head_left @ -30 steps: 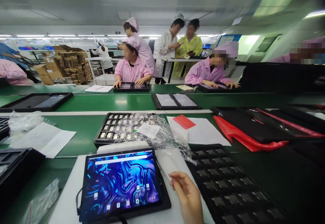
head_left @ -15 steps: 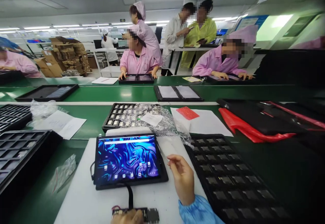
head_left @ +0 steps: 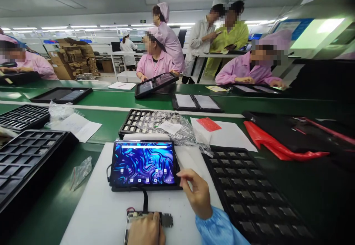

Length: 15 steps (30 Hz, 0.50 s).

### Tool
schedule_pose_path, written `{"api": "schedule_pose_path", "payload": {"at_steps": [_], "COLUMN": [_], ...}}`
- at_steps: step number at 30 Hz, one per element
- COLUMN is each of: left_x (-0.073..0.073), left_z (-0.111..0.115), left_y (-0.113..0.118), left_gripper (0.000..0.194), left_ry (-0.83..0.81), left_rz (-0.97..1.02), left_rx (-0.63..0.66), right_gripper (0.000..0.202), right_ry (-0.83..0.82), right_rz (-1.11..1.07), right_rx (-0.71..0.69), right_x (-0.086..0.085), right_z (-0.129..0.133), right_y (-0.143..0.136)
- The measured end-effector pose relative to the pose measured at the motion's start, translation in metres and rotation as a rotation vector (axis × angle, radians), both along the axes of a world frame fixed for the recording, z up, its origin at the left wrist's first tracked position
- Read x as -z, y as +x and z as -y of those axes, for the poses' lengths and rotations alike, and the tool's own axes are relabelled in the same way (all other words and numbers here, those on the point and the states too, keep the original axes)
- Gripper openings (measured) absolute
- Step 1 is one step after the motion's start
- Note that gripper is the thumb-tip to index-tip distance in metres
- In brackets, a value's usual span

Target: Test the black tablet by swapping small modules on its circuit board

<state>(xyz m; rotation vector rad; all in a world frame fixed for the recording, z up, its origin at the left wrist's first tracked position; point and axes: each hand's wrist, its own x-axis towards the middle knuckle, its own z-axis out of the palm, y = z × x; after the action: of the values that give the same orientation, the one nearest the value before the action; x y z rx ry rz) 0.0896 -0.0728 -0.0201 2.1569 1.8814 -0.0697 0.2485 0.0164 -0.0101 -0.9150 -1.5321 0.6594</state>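
A lit tablet screen (head_left: 144,163) with a blue and purple swirl stands tilted on a white foam pad (head_left: 94,200). A black ribbon cable runs from its lower edge to a circuit board (head_left: 167,220) at the bottom of the view. My left hand (head_left: 145,230) lies over that board with its fingers bent around it, hiding much of it. Beside the screen's lower right corner is my right hand (head_left: 196,193), in a blue sleeve. Its fingers are loosely curled, thumb and forefinger tips slightly apart, with nothing visible between them.
A black tray of small parts (head_left: 238,182) lies to the right, another black tray (head_left: 33,163) to the left. Behind the screen sits a parts tray under bubble wrap (head_left: 177,130). Red plastic (head_left: 277,145) lies farther right. Co-workers sit across the green bench (head_left: 116,104).
The view has shifted, showing more of my left hand and the board. My right hand's fingertips have come closer to the screen's edge. Across the bench, a co-worker has tipped up a black tray.
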Motion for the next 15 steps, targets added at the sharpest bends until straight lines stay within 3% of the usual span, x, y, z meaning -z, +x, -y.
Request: {"api": "schedule_pose_path", "payload": {"at_steps": [4, 9, 12, 15], "left_x": [0.004, 0.015, 0.027, 0.034], "left_z": [0.003, 0.006, 0.007, 0.008], "left_y": [-0.001, -0.007, -0.011, -0.017], "left_gripper": [0.029, 0.027, 0.025, 0.025], "left_ry": [0.054, 0.143, 0.198, 0.241], "left_rz": [0.022, 0.072, 0.114, 0.143], "left_rx": [0.024, 0.084, 0.122, 0.128], "right_gripper": [0.017, 0.045, 0.042, 0.042], "right_ry": [-0.004, -0.129, -0.181, -0.203], "right_rz": [0.242, 0.572, 0.558, 0.451], "right_rx": [-0.233, -0.423, -0.452, -0.437], "right_x": [-0.009, 0.016, 0.032, 0.037], "right_z": [0.027, 0.056, 0.062, 0.064], "right_y": [0.001, -0.003, 0.000, 0.008]}}
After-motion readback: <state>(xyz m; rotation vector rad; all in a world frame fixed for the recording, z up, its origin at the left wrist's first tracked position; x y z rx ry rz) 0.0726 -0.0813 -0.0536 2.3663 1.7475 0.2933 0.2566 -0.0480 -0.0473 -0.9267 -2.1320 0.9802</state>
